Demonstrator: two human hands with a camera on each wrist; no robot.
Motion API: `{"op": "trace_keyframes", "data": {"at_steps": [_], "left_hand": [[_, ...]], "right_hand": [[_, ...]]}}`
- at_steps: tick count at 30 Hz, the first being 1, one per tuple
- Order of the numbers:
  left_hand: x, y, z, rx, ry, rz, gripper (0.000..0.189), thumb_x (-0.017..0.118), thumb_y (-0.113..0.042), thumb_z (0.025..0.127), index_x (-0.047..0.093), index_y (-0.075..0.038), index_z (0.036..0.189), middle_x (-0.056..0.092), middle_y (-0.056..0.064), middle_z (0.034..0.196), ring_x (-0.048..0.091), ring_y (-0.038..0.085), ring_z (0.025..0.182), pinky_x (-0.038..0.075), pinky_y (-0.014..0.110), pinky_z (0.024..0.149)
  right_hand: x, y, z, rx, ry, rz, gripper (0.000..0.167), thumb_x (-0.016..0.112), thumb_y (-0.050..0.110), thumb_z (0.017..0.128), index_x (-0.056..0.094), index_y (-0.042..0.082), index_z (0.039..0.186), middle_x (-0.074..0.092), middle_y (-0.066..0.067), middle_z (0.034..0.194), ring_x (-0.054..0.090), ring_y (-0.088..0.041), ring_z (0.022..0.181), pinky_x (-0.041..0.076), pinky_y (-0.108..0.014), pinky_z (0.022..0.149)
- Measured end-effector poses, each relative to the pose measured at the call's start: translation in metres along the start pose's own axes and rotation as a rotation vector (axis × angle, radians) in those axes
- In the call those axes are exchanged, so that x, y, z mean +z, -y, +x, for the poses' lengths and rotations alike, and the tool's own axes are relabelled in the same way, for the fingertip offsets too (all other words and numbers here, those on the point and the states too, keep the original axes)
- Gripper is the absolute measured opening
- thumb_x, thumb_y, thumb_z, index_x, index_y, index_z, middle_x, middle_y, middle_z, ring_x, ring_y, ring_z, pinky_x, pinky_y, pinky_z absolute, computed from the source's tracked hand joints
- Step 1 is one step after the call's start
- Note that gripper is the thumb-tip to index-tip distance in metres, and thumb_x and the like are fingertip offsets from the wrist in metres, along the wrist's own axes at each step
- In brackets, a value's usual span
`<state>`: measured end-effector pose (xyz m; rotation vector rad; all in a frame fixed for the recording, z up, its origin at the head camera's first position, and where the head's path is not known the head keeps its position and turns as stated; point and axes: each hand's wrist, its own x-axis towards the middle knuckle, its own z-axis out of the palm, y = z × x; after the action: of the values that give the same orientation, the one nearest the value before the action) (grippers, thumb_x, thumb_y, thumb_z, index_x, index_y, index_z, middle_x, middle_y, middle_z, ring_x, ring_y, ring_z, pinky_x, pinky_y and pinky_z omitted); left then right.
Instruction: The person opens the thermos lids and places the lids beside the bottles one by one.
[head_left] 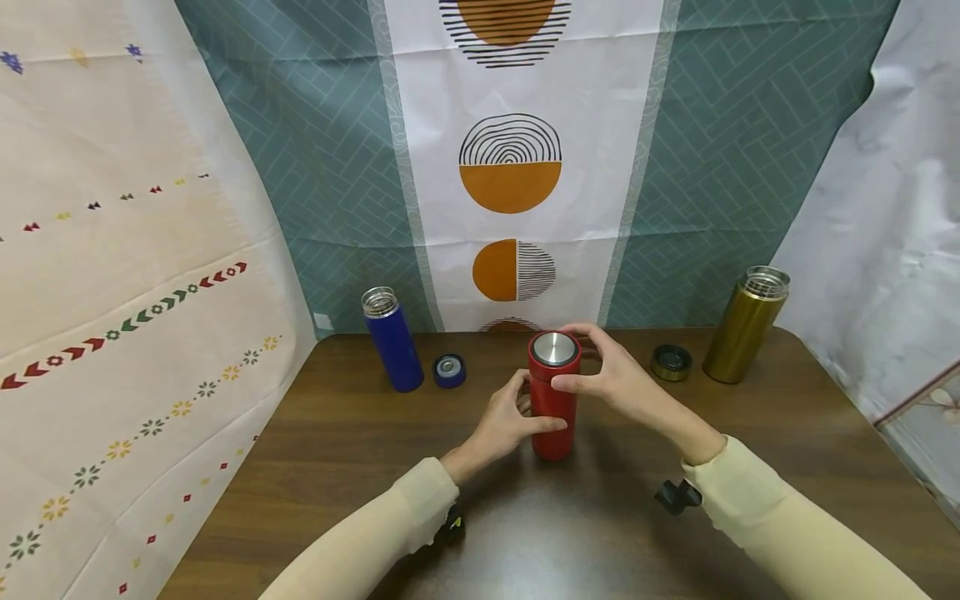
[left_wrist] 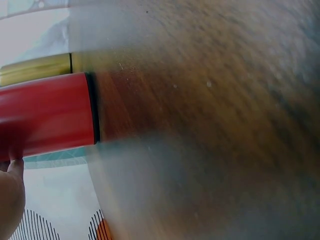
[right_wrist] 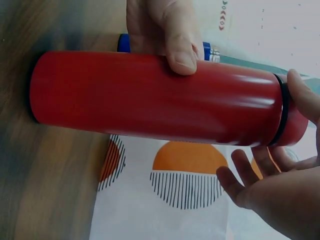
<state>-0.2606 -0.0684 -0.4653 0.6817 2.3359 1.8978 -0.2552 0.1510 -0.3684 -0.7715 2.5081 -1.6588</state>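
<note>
A red thermos flask [head_left: 552,417] with a steel-topped lid [head_left: 555,350] stands upright on the table. My left hand [head_left: 501,423] grips its body, the thumb lying across the near side; part of that hand shows at the edge of the left wrist view, against the flask [left_wrist: 50,115]. On the other side, my right hand [head_left: 621,379] holds the lid between thumb and fingers. A dark seam separates the lid [right_wrist: 298,125] from the body in the right wrist view, so the lid still sits on the flask.
An uncapped blue flask [head_left: 395,346] stands at the back left, its blue lid [head_left: 449,371] beside it. At the back right is an uncapped gold flask [head_left: 742,329] next to its gold lid [head_left: 671,362]. A patterned curtain [head_left: 337,167] hangs behind the wooden table [head_left: 322,467].
</note>
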Motion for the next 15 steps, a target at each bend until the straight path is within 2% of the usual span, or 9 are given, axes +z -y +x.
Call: {"op": "trace_keyframes", "data": {"at_steps": [4,9,12,15], "left_hand": [[0.000,0.000,0.000,-0.005,0.002,-0.011,0.062,0.088,-0.017,0.085,0.052,-0.015,0.136,0.061,0.003,0.133,0.065,0.019,0.126,0.052,0.034,0.105],[0.000,0.000,0.000,0.000,0.003,-0.010,0.063,0.089,-0.018,0.085,0.052,-0.015,0.136,0.061,0.002,0.132,0.065,0.018,0.125,0.052,0.033,0.105],[0.000,0.001,0.000,0.008,0.002,-0.004,0.063,0.089,-0.019,0.085,0.052,-0.016,0.135,0.062,0.001,0.132,0.065,0.017,0.125,0.052,0.033,0.105],[-0.001,0.001,0.001,0.013,0.000,-0.006,0.062,0.090,-0.019,0.084,0.053,-0.018,0.135,0.062,0.000,0.132,0.066,0.017,0.124,0.052,0.033,0.105]], "right_hand": [[-0.007,-0.001,0.003,-0.012,0.092,0.057,0.065,0.080,0.027,0.092,0.048,0.017,0.149,0.059,-0.008,0.141,0.051,-0.037,0.133,0.048,-0.058,0.105],[-0.015,-0.003,0.005,-0.008,0.221,0.190,0.066,0.074,0.021,0.096,0.045,0.020,0.155,0.055,-0.008,0.146,0.047,-0.035,0.136,0.046,-0.056,0.107],[-0.012,-0.004,0.002,0.002,0.214,0.202,0.073,0.075,0.024,0.096,0.039,0.022,0.159,0.051,-0.009,0.151,0.044,-0.036,0.140,0.043,-0.059,0.110],[-0.003,-0.005,-0.001,-0.005,0.130,0.148,0.079,0.078,0.029,0.093,0.036,0.022,0.160,0.048,-0.009,0.152,0.044,-0.038,0.140,0.044,-0.061,0.109]]}}
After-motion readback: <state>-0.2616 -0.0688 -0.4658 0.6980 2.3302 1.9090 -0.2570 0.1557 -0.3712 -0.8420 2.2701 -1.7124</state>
